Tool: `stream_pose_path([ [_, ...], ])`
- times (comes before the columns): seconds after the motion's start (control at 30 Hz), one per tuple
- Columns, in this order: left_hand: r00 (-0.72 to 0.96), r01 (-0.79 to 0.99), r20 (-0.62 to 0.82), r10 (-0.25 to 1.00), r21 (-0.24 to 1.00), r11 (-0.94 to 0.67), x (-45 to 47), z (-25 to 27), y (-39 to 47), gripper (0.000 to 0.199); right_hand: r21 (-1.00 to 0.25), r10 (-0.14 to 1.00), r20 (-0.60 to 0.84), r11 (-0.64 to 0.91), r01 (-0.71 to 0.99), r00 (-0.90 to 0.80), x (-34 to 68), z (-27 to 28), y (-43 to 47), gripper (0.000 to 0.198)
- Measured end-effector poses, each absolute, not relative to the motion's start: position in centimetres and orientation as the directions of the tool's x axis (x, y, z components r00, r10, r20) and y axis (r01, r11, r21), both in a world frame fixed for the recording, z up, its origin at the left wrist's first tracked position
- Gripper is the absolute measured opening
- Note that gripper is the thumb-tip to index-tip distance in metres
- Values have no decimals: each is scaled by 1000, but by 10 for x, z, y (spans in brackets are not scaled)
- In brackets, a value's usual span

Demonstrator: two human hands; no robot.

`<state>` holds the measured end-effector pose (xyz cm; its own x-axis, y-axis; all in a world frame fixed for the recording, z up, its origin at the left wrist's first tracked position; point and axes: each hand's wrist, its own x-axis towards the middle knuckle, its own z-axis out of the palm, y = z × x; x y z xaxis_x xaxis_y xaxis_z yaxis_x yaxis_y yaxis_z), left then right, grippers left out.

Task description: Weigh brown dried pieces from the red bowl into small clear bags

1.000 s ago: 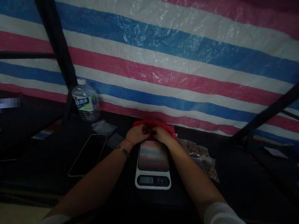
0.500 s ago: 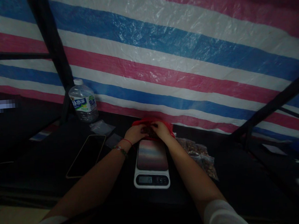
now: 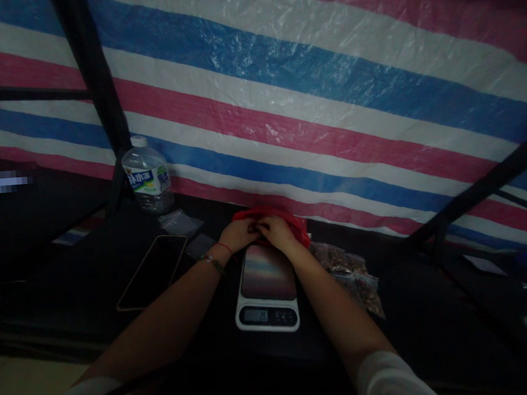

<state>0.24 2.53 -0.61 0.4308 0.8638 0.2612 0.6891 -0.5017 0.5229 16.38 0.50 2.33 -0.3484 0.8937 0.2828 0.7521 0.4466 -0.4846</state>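
Observation:
Beyond the scale, both hands are together at the mouth of a red plastic bag. My left hand has its fingers curled inward over the bag's dark contents. Right against it, my right hand is bent in with its fingertips meeting the left ones. What lies between the fingers is dark and too small to name. Just in front of the bag sits a white kitchen scale with a shiny plate and a lit display. To the right lie several small clear bags of brownish pieces.
A phone lies left of the scale, near some clear empty bags. A big clear bottle stands by a dark metal post. Striped plastic sheeting rises behind the black tabletop.
My right hand has moved left, closing the gap to my left hand over the red bag. The dark contents, visible between the hands before, are now mostly covered.

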Motion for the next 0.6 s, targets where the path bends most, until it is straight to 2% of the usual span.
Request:
stream_pose_path([
  [0.2, 410, 672, 248, 878, 568, -475, 3, -5, 23, 36, -583, 928, 304, 362, 728, -218, 173, 25, 7, 35],
  [0.3, 406, 679, 263, 875, 554, -481, 2, -6, 23, 36, -611, 913, 238, 407, 679, -333, 176, 25, 5, 47],
  [0.4, 422, 682, 279, 863, 529, -505, 2, -5, 22, 31, -643, 872, 180, 455, 616, -456, 177, 24, 3, 42],
  [0.6, 423, 647, 327, 845, 544, -535, -2, 2, 17, 30, -632, 913, 187, 394, 668, -362, 180, 24, 5, 35],
])
